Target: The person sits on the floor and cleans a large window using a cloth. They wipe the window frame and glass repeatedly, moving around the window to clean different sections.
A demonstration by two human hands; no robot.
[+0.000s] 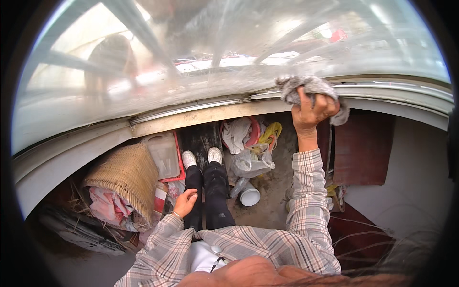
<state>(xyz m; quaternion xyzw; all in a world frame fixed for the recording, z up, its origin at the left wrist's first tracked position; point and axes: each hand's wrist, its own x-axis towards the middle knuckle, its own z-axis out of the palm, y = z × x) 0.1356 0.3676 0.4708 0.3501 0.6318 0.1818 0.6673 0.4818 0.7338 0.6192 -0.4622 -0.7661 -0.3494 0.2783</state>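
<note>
A bunched grey cloth is gripped in my right hand, arm stretched forward. The cloth lies against the lower edge of a window pane, just over its metal sliding track. Streaks and smears mark the glass. My left hand hangs beside my left thigh, fingers loosely bent, with nothing seen in it. Below the track runs a pale sill.
To the left lies a woven basket with pink cloth or plastic inside, near a translucent plastic box. A pink basin, a clear plastic bag and a white round container stand right of my legs. A dark red panel is farther right.
</note>
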